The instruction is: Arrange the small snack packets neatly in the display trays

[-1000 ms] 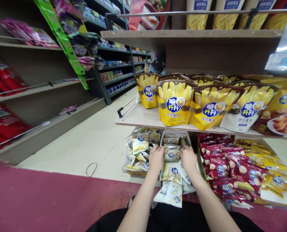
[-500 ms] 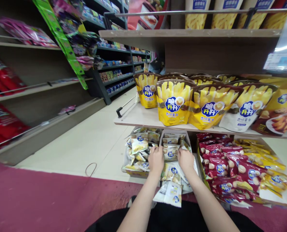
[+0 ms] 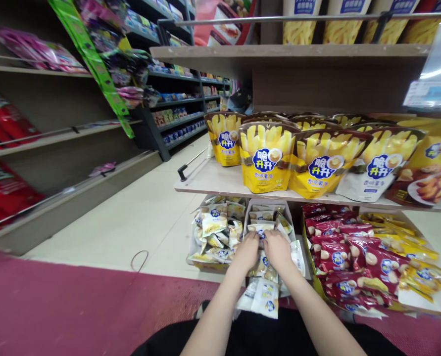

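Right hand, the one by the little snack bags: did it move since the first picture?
Yes. Measured against the narrow box, the right hand has moved left, away from the box's right side and closer to the left hand.

Three yellow pouches (image 3: 266, 165) stand in the near row, one white pouch (image 3: 376, 173) right of them; hands (image 3: 247, 252) number two.

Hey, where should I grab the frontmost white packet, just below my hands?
Probably pinch the near edge of the white packet, coming from your own side: it lies foremost, with that edge sticking out towards you, uncovered.
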`<action>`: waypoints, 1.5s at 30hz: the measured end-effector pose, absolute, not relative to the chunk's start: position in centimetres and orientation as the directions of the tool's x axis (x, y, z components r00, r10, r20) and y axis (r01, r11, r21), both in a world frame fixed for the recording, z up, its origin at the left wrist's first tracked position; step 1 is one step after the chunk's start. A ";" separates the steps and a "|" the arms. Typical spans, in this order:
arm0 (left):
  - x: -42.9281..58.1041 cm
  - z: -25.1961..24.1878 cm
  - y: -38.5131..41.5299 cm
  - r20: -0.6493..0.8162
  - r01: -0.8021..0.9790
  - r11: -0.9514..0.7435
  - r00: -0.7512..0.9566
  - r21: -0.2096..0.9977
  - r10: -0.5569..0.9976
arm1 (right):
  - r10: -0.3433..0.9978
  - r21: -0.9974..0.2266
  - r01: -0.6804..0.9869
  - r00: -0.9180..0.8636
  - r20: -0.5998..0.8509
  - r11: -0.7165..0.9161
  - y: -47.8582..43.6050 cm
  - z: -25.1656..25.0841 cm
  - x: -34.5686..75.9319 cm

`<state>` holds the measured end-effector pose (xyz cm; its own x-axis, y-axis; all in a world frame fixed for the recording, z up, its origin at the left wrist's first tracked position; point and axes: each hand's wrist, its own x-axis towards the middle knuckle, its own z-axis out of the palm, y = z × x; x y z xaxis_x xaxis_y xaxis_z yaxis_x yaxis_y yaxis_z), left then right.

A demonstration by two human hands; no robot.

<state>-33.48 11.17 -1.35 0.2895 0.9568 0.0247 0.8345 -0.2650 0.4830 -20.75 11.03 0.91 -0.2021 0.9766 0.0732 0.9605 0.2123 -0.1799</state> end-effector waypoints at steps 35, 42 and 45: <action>-34.2 6.1 6.4 0.732 0.631 -0.593 0.057 0.501 0.679 | 0.990 -0.991 0.112 -0.129 0.056 0.071 7.3 8.3 -18.2; -34.3 4.5 8.0 0.472 0.253 -0.425 -0.164 0.869 0.866 | 0.998 -0.998 -0.030 -0.046 0.050 0.049 9.6 6.5 -17.7; -34.1 3.3 8.9 0.140 -0.012 -0.144 -0.146 0.990 0.979 | 0.991 -0.989 0.071 0.021 0.130 0.128 10.1 5.3 -18.3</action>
<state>-34.14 8.85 3.31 -0.1458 0.9793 0.1403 -0.0123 -0.1436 0.9896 -18.30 10.12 5.30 0.0206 0.9913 0.1299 0.0709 0.1281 -0.9892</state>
